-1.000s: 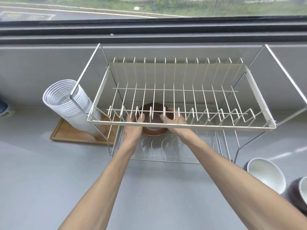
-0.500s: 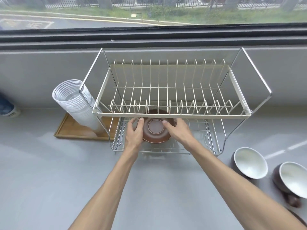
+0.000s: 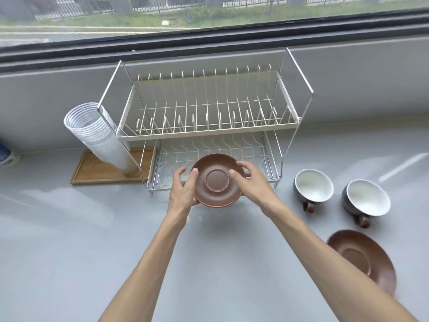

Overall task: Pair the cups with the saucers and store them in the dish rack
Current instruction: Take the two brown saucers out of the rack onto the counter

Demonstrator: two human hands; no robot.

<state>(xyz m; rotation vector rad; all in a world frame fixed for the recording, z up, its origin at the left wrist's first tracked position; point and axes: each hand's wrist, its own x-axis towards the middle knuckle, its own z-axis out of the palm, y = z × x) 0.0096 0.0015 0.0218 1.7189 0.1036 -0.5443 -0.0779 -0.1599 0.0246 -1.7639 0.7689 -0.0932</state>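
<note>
Both hands grip one brown saucer (image 3: 217, 180) by its rim, face toward camera, at the front edge of the dish rack (image 3: 206, 126) lower tier. Left hand (image 3: 183, 189) clamps the 9 o'clock edge, right hand (image 3: 249, 181) the 3 o'clock edge. Two cups (image 3: 313, 185) (image 3: 366, 197) sit on the counter (image 3: 69, 240) at 3 o'clock of the rack, well apart from it. Second saucer (image 3: 362, 259) lies at 5 o'clock. Stack of plastic cups (image 3: 97, 133) leans at 9 o'clock on a wooden tray (image 3: 92, 173).
</note>
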